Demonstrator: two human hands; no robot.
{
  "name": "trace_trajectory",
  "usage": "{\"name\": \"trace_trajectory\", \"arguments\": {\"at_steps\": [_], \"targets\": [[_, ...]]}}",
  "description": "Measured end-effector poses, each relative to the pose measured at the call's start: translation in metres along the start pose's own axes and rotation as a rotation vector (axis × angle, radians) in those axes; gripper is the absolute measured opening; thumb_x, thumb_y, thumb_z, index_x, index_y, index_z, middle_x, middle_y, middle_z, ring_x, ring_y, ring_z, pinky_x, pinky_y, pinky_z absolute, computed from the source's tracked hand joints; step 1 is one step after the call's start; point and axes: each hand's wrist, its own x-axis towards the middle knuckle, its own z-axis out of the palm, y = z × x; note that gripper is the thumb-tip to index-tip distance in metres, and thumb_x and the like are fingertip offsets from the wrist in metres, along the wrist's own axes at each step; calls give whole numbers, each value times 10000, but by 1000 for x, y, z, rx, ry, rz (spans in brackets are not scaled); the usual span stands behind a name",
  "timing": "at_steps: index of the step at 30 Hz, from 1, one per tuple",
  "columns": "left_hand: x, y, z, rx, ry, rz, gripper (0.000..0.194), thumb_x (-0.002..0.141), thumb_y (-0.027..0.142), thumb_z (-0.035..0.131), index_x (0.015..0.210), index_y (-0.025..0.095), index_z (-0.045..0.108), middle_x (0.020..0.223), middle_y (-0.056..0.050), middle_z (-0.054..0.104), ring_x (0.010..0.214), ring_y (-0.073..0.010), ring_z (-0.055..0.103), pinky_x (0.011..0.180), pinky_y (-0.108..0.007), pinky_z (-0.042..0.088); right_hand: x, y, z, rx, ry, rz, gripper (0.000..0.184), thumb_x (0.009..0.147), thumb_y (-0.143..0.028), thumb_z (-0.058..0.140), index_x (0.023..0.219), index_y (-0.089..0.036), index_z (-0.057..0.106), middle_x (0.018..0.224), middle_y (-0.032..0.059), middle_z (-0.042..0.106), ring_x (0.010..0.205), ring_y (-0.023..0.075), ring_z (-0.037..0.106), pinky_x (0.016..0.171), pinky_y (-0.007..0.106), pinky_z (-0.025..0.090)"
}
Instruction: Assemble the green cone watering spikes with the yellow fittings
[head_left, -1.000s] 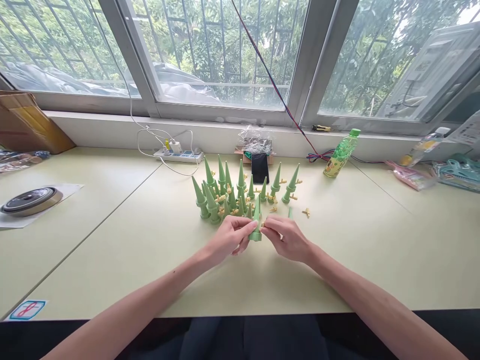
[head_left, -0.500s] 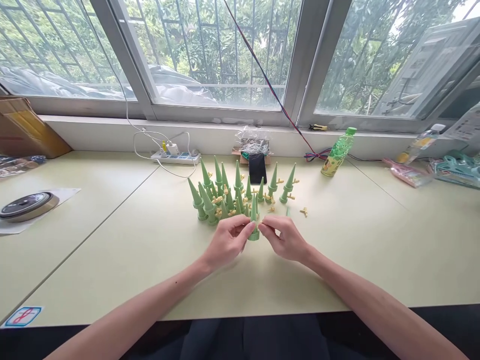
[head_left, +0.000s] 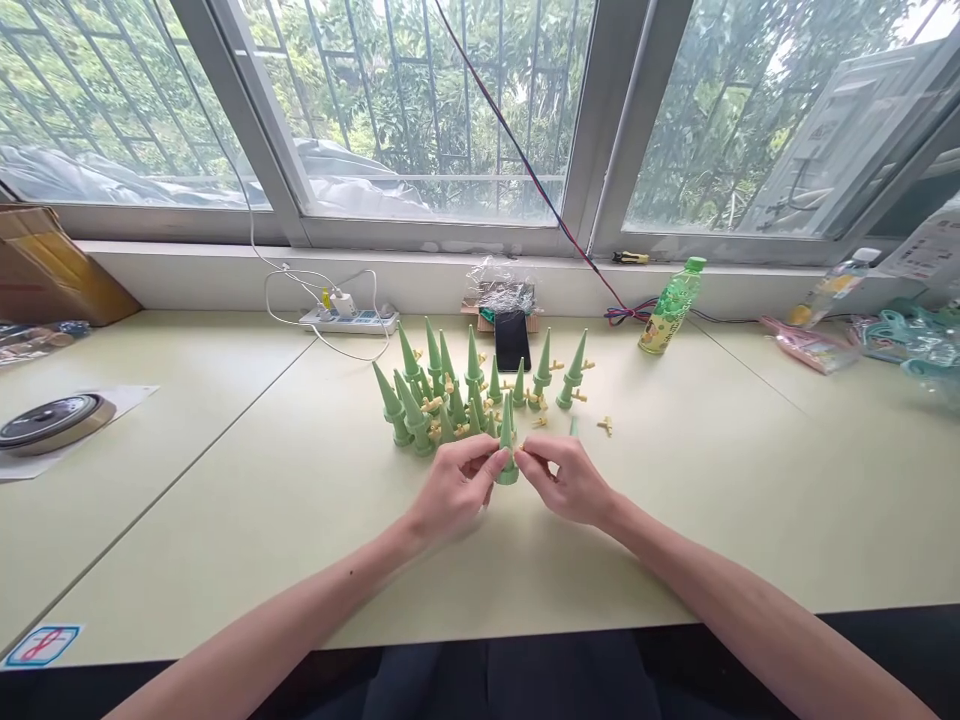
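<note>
Upright near the middle of the table stands a green plastic watering spike (head_left: 508,430), its pointed end up and its ridged collar at the bottom. My left hand (head_left: 459,480) grips its left side between thumb and fingers. My right hand (head_left: 564,478) is closed in a pinch at the spike's right side, on a small yellow valve (head_left: 519,450) mostly hidden by the fingertips. Behind my hands, several more green spikes (head_left: 411,410) stand in a cluster, many with yellow valves on their sides. A loose yellow valve (head_left: 605,426) lies to the right.
A black phone (head_left: 513,342) leans at the back beside crumpled plastic wrap (head_left: 501,288). To the right stands a green-capped bottle (head_left: 671,308). A white power strip (head_left: 349,320) with cables lies back left, a tape roll (head_left: 52,424) at far left.
My hands stay at the same spike, with the right fingertips slightly closer against its side. The whole view has shifted slightly.
</note>
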Motion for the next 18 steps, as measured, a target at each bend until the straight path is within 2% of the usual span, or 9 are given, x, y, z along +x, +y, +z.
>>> {"name": "trace_trajectory", "arguments": {"at_steps": [6, 18], "targets": [[0, 0, -5, -61, -127, -112, 392, 957, 434, 513, 679, 157, 510, 466, 55, 415, 389, -69, 419, 425, -208, 354, -1, 0, -1, -18, -21, 7, 377, 935, -217, 439, 624, -212, 225, 553, -54, 268, 505, 90, 254, 504, 251, 242], [2, 3, -7, -77, -167, -162, 404, 961, 460, 504, 707, 149, 549, 452, 49, 446, 385, -72, 426, 449, -217, 363, -1, 2, -1, -33, -12, -42, 377, 930, -212, 461, 625, -210, 239, 557, -52, 304, 506, 82, 271, 497, 234, 252]]}}
